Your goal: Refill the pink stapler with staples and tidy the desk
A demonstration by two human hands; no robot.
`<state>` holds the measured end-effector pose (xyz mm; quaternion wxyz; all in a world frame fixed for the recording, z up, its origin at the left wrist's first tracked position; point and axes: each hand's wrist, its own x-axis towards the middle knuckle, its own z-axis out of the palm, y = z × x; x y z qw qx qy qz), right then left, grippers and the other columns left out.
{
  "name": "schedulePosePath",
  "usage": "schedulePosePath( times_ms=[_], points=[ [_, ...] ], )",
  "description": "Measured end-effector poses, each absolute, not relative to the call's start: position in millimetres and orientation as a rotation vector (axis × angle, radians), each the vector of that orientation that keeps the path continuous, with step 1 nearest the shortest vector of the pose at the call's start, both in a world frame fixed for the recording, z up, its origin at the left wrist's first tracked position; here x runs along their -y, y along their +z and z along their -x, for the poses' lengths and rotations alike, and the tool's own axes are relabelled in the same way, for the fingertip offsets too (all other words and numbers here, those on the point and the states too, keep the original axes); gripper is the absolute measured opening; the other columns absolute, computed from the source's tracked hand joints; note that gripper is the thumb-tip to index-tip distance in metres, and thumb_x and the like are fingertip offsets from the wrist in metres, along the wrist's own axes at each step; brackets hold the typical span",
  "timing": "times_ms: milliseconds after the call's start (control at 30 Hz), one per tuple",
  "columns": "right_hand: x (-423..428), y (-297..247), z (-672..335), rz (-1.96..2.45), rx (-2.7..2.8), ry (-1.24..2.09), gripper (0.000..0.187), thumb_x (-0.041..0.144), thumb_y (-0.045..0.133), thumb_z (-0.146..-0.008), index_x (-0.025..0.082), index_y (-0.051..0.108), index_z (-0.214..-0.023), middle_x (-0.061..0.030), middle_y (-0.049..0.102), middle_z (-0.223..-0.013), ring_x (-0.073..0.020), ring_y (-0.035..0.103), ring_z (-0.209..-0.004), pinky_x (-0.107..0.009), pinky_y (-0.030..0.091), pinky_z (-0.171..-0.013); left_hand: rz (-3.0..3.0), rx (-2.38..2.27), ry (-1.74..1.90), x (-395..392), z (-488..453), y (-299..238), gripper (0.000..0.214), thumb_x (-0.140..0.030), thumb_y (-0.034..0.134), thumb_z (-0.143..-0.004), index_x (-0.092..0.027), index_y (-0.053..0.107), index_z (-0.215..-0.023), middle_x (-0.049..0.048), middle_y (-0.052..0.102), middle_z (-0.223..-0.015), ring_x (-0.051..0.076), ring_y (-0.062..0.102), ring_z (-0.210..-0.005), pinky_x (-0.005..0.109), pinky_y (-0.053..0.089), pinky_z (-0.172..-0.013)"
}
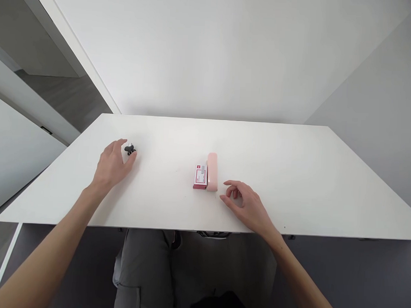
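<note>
On the white table my left hand reaches to the left side, thumb and forefinger closing round a small black object, perhaps a clip; the grip looks like a pinch touching it. My right hand rests near the front edge with fingers loosely curled and nothing in them, just right of a pink stapler. A small red and white box lies against the stapler's left side.
A white wall rises behind the table's far edge. The floor and a white partition show at the left. My lap in grey trousers is under the front edge.
</note>
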<state>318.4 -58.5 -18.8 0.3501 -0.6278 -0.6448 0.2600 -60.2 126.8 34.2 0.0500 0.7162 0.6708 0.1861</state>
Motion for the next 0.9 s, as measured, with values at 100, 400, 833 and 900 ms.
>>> schedulePosePath(
  times_ms=[100,400,833,900],
  points=[
    [58,-19,-318,1.632,1.680,0.652,0.028,0.046,0.062,-0.105,0.029,0.064,-0.128,-0.0021,0.074,-0.098,-0.0238,0.066,-0.092,-0.043,0.055,-0.094,-2.140,-2.059,0.391,-119,59,37,0.070,-0.042,0.047,-0.100,-0.014,0.041,-0.164,0.0171,0.051,-0.164,0.042,0.057,-0.142,0.060,0.048,-0.118],
    [58,-17,-319,1.623,1.660,0.693,0.027,0.043,0.062,-0.104,0.029,0.063,-0.128,-0.0025,0.074,-0.098,-0.0253,0.065,-0.094,-0.045,0.054,-0.095,-2.391,-1.609,0.388,-103,24,22,0.082,-0.025,0.041,-0.092,-0.013,0.025,-0.171,0.0123,0.041,-0.174,0.037,0.053,-0.148,0.054,0.048,-0.120],
    [57,-20,-320,1.610,1.712,0.625,0.026,0.041,0.062,-0.105,0.028,0.062,-0.128,-0.0015,0.075,-0.097,-0.0233,0.066,-0.091,-0.043,0.055,-0.094,-2.448,-1.064,0.239,-85,-70,35,0.087,-0.010,0.038,-0.088,-0.019,0.017,-0.171,0.0052,0.048,-0.170,0.035,0.044,-0.156,0.056,0.043,-0.119],
    [56,-20,-320,1.608,1.717,0.619,0.027,0.041,0.061,-0.105,0.028,0.062,-0.128,-0.0020,0.075,-0.097,-0.0234,0.066,-0.092,-0.043,0.055,-0.094,-2.446,-1.030,0.222,-85,-74,38,0.088,-0.009,0.039,-0.086,-0.019,0.018,-0.171,0.0053,0.051,-0.169,0.034,0.044,-0.155,0.055,0.044,-0.118]
  ],
)
